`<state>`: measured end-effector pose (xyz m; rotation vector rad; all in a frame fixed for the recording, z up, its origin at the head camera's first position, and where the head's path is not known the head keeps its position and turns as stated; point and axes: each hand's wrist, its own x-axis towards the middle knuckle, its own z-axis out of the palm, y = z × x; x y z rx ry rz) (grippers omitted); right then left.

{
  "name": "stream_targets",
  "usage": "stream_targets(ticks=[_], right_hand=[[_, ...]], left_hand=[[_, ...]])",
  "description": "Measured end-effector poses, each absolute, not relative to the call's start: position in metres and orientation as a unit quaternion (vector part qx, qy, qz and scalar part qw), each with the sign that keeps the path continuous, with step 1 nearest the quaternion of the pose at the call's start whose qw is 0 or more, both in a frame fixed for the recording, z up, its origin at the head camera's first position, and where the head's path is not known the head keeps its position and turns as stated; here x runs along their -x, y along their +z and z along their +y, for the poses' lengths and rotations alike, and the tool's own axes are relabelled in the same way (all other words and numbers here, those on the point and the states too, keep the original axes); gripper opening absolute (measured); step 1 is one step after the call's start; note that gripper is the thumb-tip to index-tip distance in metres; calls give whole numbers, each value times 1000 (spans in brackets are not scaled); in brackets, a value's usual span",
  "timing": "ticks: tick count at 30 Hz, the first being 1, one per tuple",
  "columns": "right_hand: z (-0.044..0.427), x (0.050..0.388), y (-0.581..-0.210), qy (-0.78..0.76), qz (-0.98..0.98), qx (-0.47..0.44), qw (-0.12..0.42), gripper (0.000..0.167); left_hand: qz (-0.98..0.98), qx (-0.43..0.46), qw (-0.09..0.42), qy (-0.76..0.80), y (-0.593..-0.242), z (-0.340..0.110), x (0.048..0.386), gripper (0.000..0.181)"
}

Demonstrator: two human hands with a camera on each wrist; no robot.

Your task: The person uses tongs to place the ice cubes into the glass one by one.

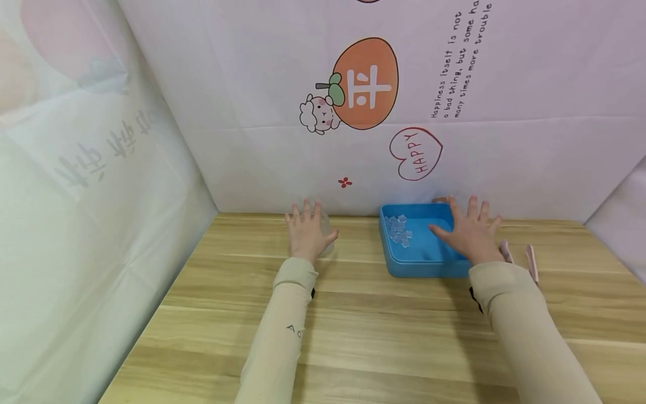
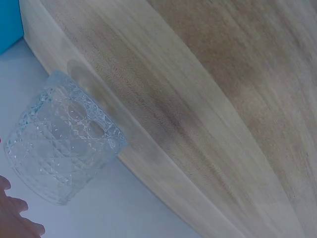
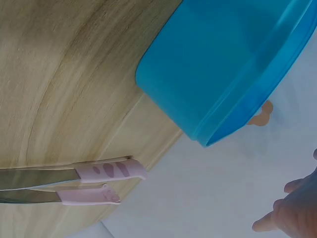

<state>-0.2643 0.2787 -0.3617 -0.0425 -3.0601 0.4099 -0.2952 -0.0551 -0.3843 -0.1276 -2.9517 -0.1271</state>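
My left hand [image 1: 305,234], fingers spread, is over a clear glass [image 2: 64,141] with a diamond-cut pattern. In the left wrist view the fingertips [image 2: 19,218] are apart from the glass. My right hand [image 1: 471,234] also has its fingers spread, above the right side of a blue box [image 1: 421,270]. Pale blue translucent pieces [image 1: 398,230] lie in the box's left part. Tongs [image 3: 106,171] with pink paw-marked tips lie on the table to the right of the box. Neither hand grips anything.
The wooden table [image 1: 363,336] ends at a white printed cloth [image 1: 262,163] behind the glass and box. Another white cloth [image 1: 126,224] hangs along the left side. A dark band shows at each wrist.
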Motion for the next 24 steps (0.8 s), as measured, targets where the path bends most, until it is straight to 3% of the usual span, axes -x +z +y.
stream_targets(ticks=[24], right_hand=[[338,247,-365,173,-981,58,60,64]], left_hand=[[-992,14,99,-71,-396,-73,292,93]])
